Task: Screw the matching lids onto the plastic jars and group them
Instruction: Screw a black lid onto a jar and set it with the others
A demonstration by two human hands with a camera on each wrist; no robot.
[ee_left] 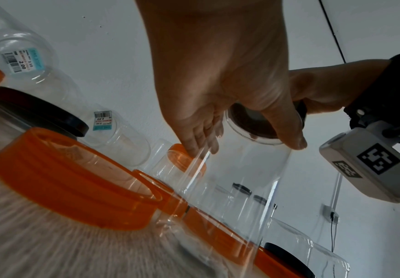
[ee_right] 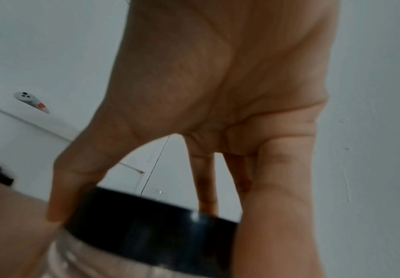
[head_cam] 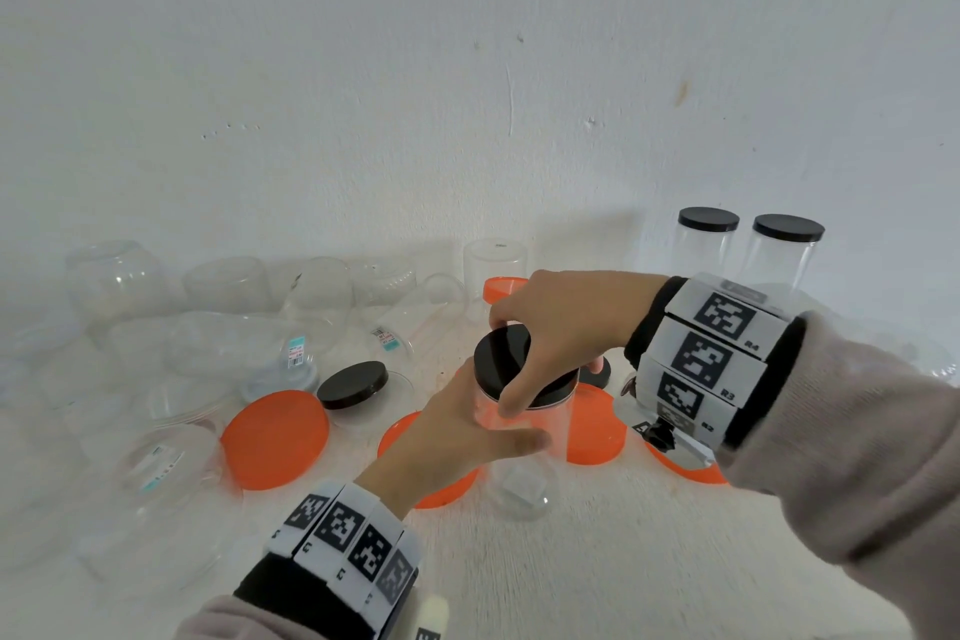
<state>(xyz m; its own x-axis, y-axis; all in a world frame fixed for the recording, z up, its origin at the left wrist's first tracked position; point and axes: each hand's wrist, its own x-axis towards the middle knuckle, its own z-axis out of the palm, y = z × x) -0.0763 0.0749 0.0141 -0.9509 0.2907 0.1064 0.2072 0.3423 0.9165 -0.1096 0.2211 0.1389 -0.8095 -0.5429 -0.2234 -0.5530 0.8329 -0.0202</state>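
Black lid [head_cam: 501,359] half hidden under gripping right hand [head_cam: 566,327]; left hand [head_cam: 457,437] wraps clear jar [head_cam: 524,463], base blurred.

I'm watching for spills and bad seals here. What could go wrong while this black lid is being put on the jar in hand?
1. The right hand grips the black lid only at its rim; it may seat crooked and cross-thread.
2. The left hand holds the clear jar above the orange lids; the smooth wall could slip and drop onto them.
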